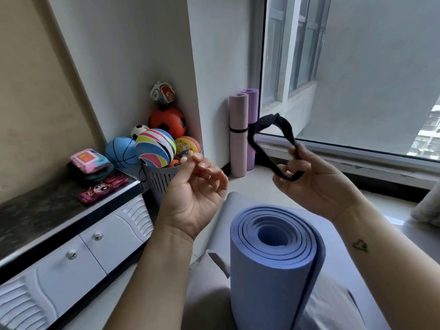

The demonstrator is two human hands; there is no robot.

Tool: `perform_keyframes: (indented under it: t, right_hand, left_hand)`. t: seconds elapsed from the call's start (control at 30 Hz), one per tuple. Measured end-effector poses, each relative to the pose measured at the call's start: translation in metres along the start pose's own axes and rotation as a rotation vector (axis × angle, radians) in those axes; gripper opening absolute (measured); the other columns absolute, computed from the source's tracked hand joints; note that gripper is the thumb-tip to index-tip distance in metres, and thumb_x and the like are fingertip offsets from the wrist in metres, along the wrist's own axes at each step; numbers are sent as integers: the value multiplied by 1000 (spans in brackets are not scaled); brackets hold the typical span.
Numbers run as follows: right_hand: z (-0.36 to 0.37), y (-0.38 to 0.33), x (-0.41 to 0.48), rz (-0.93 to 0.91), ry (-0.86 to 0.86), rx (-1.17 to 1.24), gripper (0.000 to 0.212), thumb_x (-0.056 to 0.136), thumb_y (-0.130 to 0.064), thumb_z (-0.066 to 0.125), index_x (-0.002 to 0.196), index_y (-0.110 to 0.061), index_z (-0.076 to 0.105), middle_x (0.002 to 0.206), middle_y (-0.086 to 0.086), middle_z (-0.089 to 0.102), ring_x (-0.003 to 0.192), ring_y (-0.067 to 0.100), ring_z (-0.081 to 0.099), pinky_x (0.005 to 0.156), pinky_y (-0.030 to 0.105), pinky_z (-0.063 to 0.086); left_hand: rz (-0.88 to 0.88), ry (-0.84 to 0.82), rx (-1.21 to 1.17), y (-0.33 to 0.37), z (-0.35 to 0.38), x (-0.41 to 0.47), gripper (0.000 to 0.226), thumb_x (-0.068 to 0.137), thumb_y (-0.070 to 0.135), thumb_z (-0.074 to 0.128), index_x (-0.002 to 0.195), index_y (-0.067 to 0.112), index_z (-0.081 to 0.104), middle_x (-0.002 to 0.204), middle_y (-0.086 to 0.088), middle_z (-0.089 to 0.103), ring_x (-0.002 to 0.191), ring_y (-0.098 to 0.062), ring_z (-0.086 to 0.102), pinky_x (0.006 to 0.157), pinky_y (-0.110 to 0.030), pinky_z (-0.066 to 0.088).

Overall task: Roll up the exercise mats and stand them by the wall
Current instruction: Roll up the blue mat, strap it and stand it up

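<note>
Two rolled mats already stand by the wall next to the window: a pink mat [238, 139] with a dark band round its middle, and a purple mat [252, 108] just behind it. A third, the blue mat [262, 282], is rolled tight and stands on end close in front of the person, well apart from the wall. By the look of it, it has yet to be tied and carried over.

The right hand [309, 179] grips a black strap [270, 121], its loop held up in the air (meant for this roll, I'd guess). The left hand [192, 189] is raised beside it, fingers loosely bent, holding nothing.

In the corner a white slatted basket [159, 184] is heaped with balls, a striped ball [156, 147] in front and an orange football [167, 121] higher up.
</note>
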State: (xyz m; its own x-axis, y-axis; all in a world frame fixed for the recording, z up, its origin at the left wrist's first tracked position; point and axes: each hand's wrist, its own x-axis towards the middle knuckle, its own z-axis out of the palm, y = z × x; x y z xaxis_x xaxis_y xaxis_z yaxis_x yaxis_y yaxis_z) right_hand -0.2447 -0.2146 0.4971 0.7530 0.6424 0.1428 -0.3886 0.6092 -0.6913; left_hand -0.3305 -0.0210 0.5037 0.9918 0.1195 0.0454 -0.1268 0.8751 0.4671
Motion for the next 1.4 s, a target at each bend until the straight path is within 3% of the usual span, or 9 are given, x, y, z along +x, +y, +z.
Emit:
perform_keyframes:
  t: [0.17,0.33,0.53,0.63,0.73,0.9,1.03,1.17,1.4]
  right_hand:
    - [4,4,2,51,24,-210,57,50,-24,92,95,-4,63,45,-2,49,55,13,56,66,26,55]
    - [13,1,3,2,109,-254,16,76,-18,59,89,-9,55,45,-1,49,53,13,53,65,24,54]
    - [7,-5,-7,284,-285,-288,30,86,-39,62,63,-20,66,46,-8,38,62,10,54,84,28,52]
    - [16,-5,-5,285,-260,-237,27,82,-41,68,73,-15,68,36,-10,36,44,7,45,74,26,53]
    - [24,-8,-1,216,-90,-215,33,90,-35,48,89,-11,71,31,-10,30,29,4,32,62,22,52]
    - [25,-11,-2,134,-32,-142,50,95,-26,37,50,-15,53,30,-8,29,24,7,28,55,17,49]
    - [19,-11,-5,126,-109,-92,53,94,-35,39,45,-19,54,36,-9,36,36,5,35,62,18,49]
    - [17,-12,-10,90,-133,28,39,88,-36,55,55,-17,52,53,-4,47,57,11,52,80,30,54]
    - [43,6,-9,-200,23,453,35,84,-28,57,53,-15,53,53,-5,49,56,12,55,68,28,55]
  left_hand:
    - [-94,78,373,-11,9,0,39,68,52,57,85,17,63,70,5,58,61,-9,51,70,-28,50]
    - [-15,78,737,-17,2,-2,31,69,41,62,82,14,69,75,2,54,66,-9,51,59,-23,54]
    - [-216,-58,411,-7,-8,3,29,61,34,79,70,8,72,61,3,42,45,-4,36,44,-12,39]
    - [-362,-198,349,-8,-11,2,42,52,42,88,69,9,69,57,5,37,42,-3,34,40,-13,36]
    - [-420,-213,288,-9,-4,1,36,77,44,64,75,9,70,54,7,35,40,-3,33,40,-13,35]
    - [-384,-259,-25,0,6,5,13,87,6,63,94,-4,67,47,-1,45,37,-13,44,52,-22,48]
    - [-246,-232,-20,2,16,0,23,89,19,56,73,5,65,66,-4,60,58,-16,60,76,-36,57]
    - [-44,-145,51,0,19,-7,33,83,37,52,59,19,65,69,6,58,64,-11,58,73,-30,54]
    - [173,-126,-279,-26,31,-1,23,76,32,58,63,15,63,59,3,61,53,-12,59,59,-22,53]
